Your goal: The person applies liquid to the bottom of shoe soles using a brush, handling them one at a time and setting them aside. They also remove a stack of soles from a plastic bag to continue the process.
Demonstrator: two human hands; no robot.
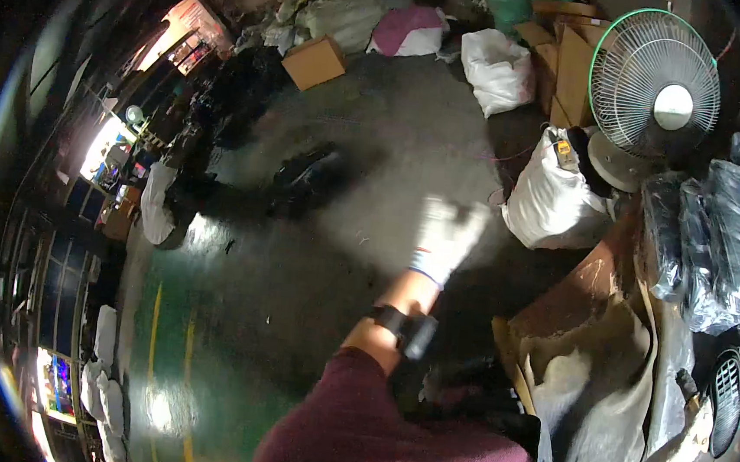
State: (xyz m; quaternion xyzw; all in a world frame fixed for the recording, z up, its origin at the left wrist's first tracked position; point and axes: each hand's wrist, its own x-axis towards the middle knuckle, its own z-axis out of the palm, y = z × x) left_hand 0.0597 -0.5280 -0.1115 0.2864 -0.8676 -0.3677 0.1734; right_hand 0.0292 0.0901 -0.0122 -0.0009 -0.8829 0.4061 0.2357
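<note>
- White-gloved and blurred, my left hand [444, 241] reaches out over the dark grey floor [373, 192], fingers spread apart.
- My right hand [691, 433], in a pale glove, is just beside a black, oval, slotted sole-like piece [729, 394] on its right; a short dark stub [686, 384] shows at the fingers, and I cannot tell whether they grip it.
- A grey-brown draped sheet [584, 387] lies to its left, shiny plastic-wrapped bundles [726, 233] farther off.
</note>
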